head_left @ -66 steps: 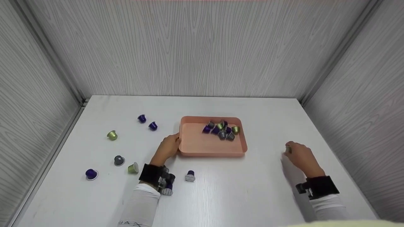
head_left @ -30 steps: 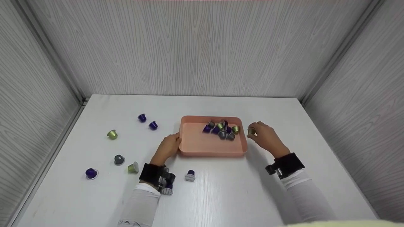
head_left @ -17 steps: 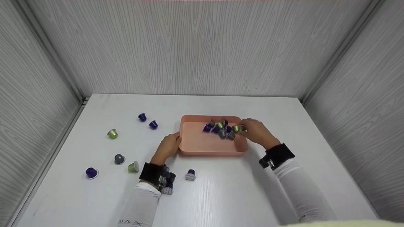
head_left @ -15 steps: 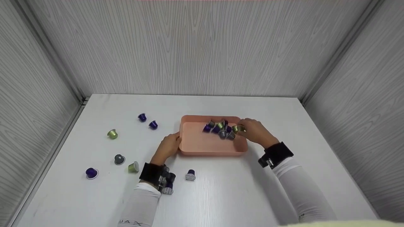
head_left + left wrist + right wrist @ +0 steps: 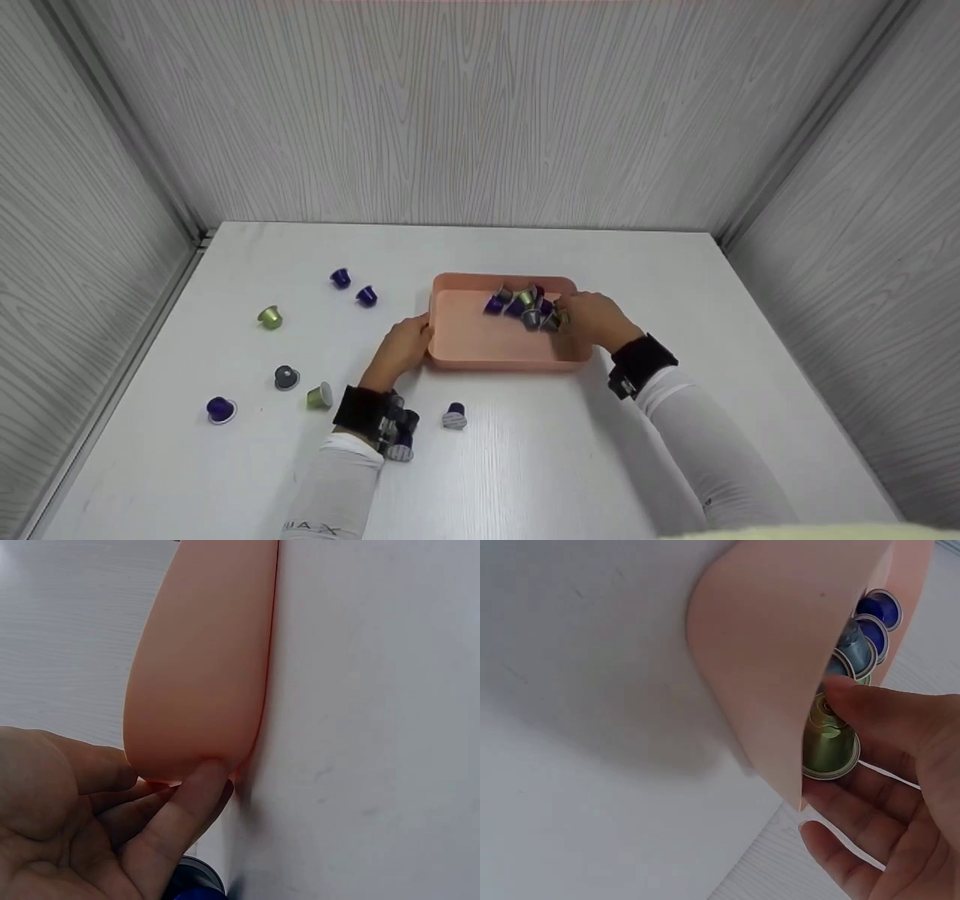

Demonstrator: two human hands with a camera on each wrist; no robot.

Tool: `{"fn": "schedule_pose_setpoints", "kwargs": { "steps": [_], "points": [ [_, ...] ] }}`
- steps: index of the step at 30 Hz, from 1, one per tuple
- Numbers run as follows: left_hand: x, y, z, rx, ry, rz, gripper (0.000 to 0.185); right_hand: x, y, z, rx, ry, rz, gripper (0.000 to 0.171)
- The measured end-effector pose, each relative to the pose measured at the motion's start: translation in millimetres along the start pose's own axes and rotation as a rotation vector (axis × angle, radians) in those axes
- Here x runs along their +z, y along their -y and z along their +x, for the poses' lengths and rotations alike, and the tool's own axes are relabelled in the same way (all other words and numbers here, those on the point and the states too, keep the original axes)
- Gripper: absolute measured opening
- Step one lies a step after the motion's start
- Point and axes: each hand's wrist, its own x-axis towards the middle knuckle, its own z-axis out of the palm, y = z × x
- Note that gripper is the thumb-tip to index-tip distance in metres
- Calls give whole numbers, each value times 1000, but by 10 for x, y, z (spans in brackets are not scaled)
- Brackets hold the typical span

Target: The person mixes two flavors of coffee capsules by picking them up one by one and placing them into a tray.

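Note:
A pink tray (image 5: 480, 341) lies mid-table with several purple, grey and green capsules (image 5: 525, 306) piled at its far right. My left hand (image 5: 405, 349) rests with straight fingers against the tray's left end; in the left wrist view its fingertips (image 5: 196, 791) touch the tray (image 5: 202, 675) at a rounded corner. My right hand (image 5: 592, 319) reaches over the tray's right wall. In the right wrist view this hand (image 5: 885, 787) pinches a green capsule (image 5: 829, 741) between thumb and fingers, just inside the tray (image 5: 780, 652) and next to the pile (image 5: 866, 634).
Loose capsules lie on the white table left of the tray: two purple (image 5: 340, 278) (image 5: 366, 295), a green (image 5: 270, 317), a grey (image 5: 286, 377), another green (image 5: 319, 395), a purple (image 5: 220, 409). One more purple (image 5: 454, 416) sits in front. Grey walls enclose three sides.
My right hand carried the green capsule from the table's right side to the tray and has lowered it inside the right wall. The left hand stayed on the tray.

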Motion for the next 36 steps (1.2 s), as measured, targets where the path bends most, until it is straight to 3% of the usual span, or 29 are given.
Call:
{"fn": "schedule_pose_setpoints", "kwargs": {
  "steps": [14, 19, 26, 31, 36],
  "points": [
    [-4, -11, -10, -5, -10, 21, 40, 27, 46, 5, -3, 4, -81, 11],
    [-11, -20, -8, -6, -4, 30, 42, -7, 13, -52, 14, -60, -12, 24],
    [-12, -19, -7, -11, 4, 27, 43, -62, -106, -215, 37, -168, 166, 36],
    [-4, -10, -18, 14, -15, 17, 40, -62, -212, -332, 14, -158, 250, 64],
    [1, -15, -23, 40, -32, 25, 38, -14, -281, -431, -1, -113, 330, 78]
  ]
}}
